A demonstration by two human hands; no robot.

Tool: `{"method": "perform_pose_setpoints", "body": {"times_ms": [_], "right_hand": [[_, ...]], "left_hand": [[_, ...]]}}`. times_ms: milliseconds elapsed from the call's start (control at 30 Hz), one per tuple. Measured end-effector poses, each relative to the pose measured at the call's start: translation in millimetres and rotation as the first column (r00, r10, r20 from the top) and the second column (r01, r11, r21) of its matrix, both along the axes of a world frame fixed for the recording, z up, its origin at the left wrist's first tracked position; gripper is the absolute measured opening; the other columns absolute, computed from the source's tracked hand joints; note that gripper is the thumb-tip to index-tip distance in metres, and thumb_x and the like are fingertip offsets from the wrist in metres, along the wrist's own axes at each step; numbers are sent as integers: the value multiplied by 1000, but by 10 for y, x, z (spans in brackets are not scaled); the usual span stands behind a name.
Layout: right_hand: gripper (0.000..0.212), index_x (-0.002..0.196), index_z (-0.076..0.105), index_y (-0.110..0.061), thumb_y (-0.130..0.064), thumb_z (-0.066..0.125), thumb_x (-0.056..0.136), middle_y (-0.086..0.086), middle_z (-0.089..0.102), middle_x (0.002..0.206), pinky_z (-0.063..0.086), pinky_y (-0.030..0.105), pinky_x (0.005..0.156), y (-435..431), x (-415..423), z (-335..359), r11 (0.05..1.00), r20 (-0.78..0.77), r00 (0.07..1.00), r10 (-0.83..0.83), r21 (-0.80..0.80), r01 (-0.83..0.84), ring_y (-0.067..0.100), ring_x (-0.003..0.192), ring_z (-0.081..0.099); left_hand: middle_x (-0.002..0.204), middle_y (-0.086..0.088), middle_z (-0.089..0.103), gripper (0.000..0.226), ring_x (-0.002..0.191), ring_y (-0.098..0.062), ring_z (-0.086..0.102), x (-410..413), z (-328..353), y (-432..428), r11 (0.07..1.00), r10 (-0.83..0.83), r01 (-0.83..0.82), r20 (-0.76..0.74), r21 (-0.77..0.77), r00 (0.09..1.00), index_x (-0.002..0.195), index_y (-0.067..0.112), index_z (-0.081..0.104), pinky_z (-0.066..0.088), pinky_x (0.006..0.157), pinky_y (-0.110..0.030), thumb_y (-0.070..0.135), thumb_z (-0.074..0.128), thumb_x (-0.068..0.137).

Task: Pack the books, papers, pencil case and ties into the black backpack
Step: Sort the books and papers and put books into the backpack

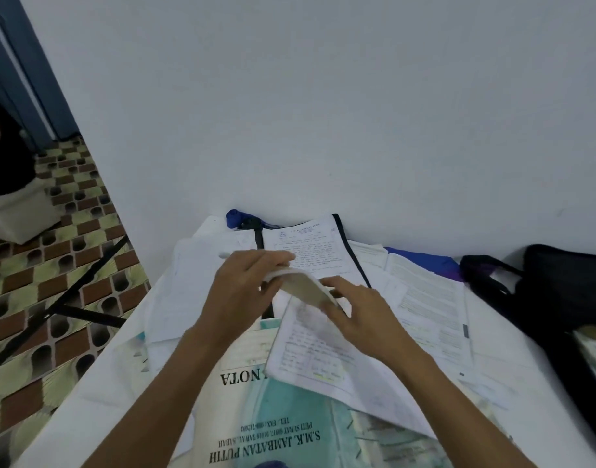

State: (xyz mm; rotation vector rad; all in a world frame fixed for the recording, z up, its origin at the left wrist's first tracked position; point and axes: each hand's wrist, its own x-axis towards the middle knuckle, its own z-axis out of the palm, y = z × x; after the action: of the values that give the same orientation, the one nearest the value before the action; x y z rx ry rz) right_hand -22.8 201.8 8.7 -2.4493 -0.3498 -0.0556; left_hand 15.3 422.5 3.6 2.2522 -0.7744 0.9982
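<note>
Loose papers and exercise books cover the white table (97, 393). My left hand (242, 288) and my right hand (354, 309) together hold a small pale booklet (306, 287), tilted above the pile. Under them lies a handwritten sheet (323, 359) and a teal and white notebook (266, 434) with upside-down printed lettering. A dark-edged book with a printed page (310, 251) sits behind the hands. More printed papers (428, 298) spread to the right. The black backpack (566, 292) stands at the right edge, by the wall. A blue rolled item (236, 218) lies at the back by the wall.
The white wall (323, 113) rises directly behind the table. To the left, a patterned floor mat (53, 265) and a black table leg brace (70, 298) show below the table edge. A person in dark clothing (3, 157) sits at far left.
</note>
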Motion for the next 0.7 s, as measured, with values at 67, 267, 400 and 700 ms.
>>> {"method": "perform_pose_setpoints", "body": {"times_ms": [67,267,400,700], "right_hand": [[33,94,59,-42,-10,51,99,-17,59,70,42,17,58,-54,8,-11,988,81,996,-40,155,27,1,62,53],[16,100,68,-17,-14,53,102,7,72,94,55,38,73,-400,-127,3,762,-178,976,-123,613,208,27,84,68],[21,119,64,-17,-17,54,100,16,73,109,58,53,79,-620,-261,-49,554,-284,951,-124,775,304,38,101,70],[32,123,63,-16,0,53,98,0,74,115,57,34,81,-829,-395,-182,545,-232,917,-325,747,382,22,107,69]], "left_hand": [[103,-2,70,28,98,-12,56,49,167,-200,999,-29,31,77,-33,997,113,14,67,42,91,-23,22,66,86],[143,-4,42,76,133,-21,39,142,118,-539,872,101,-263,-375,-412,921,143,21,33,30,109,-36,25,77,81],[124,1,65,42,109,-16,65,87,-31,-676,660,-569,-231,-677,-715,467,133,21,48,53,80,-29,23,63,93],[109,5,71,21,101,-13,68,-141,-393,-1141,716,-626,-23,-656,-698,422,115,19,58,56,82,-29,8,54,97]]}}
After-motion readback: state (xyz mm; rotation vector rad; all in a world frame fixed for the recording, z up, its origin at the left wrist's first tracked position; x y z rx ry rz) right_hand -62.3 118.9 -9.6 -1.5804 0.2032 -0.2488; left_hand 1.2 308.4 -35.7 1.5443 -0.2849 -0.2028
